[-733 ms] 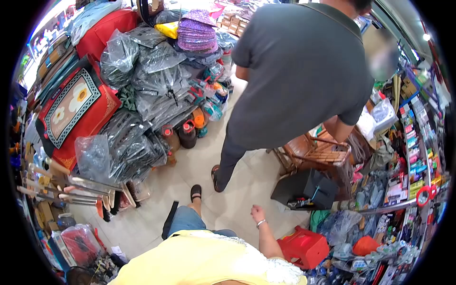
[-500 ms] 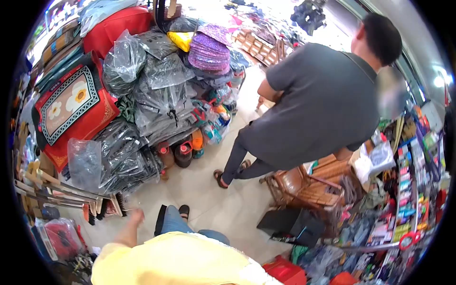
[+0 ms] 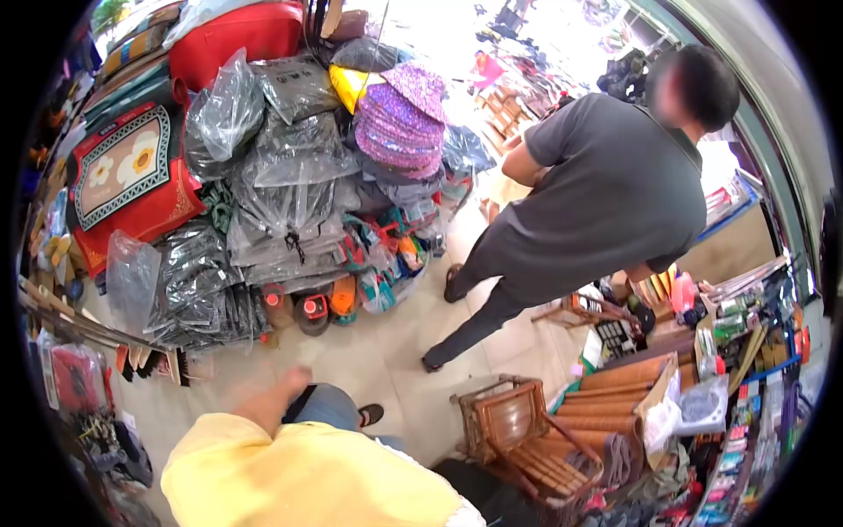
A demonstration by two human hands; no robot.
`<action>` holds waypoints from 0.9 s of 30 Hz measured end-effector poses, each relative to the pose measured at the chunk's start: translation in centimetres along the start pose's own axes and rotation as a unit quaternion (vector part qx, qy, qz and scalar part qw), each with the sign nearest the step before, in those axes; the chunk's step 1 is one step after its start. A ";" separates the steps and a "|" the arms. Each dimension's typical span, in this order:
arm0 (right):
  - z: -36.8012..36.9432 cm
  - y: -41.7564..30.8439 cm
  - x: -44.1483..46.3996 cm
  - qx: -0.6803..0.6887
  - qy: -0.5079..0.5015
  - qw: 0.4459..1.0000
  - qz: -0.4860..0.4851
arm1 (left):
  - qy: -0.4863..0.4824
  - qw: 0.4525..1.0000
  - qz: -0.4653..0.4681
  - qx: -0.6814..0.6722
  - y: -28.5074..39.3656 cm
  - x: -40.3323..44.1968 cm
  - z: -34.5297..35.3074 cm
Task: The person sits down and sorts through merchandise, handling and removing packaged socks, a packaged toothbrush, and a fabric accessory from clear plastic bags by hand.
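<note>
My left hand [image 3: 297, 380] hangs at the left side of my yellow top [image 3: 307, 474], above my blue jeans [image 3: 330, 406]. Motion blurs its fingers, so I cannot tell whether they are open or closed; no held object can be made out. My right hand is out of view. One of my dark sandals [image 3: 371, 414] shows on the tiled floor [image 3: 386, 360]. Ahead and to the right, another person in a dark grey shirt [image 3: 606, 193] stands mid-step with their back mostly turned.
Plastic-wrapped dark goods [image 3: 290, 202], purple hats [image 3: 402, 119] and a red flowered mat [image 3: 123, 167] are piled at left. Dark jugs [image 3: 312, 314] stand at the pile's foot. Brooms line the lower left. A wooden chair [image 3: 509, 422] and rolled mats [image 3: 615, 386] sit at right.
The view has swung right and moved forward. The other person has stepped farther ahead. My right hand, seen at first, has left view; my left hand has come in and swung forward beside my leg.
</note>
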State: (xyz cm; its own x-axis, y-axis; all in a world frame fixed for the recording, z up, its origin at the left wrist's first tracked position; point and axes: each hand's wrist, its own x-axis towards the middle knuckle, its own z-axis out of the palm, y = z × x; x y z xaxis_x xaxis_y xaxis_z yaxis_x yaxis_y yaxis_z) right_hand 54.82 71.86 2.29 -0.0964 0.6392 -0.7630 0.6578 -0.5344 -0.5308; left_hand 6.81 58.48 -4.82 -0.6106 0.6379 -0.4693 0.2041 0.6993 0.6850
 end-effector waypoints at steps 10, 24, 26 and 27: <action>-30.8 -23.2 19.2 0.072 0.091 0.984 -0.132 | -0.088 0.947 -0.307 -0.023 0.0 1.6 -0.2; -30.5 -36.1 38.9 0.004 0.020 0.998 -0.060 | -0.020 0.993 -0.078 -0.088 36.6 41.2 11.3; -33.8 -38.6 42.7 0.037 0.030 0.997 -0.052 | 0.005 0.980 -0.103 -0.173 46.6 44.9 10.9; -35.3 -38.6 44.5 0.046 0.032 0.997 -0.045 | 0.023 0.969 -0.113 -0.218 49.6 46.2 11.8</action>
State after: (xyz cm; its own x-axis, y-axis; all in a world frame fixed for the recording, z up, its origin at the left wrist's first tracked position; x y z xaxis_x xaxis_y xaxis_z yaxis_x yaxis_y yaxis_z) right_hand 51.52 140.43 1.88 -0.1028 0.7194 -0.6869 0.5774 -0.5192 -0.6301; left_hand -2.19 126.46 0.93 -0.6370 0.4630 -0.6163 -0.2756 0.6099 0.7431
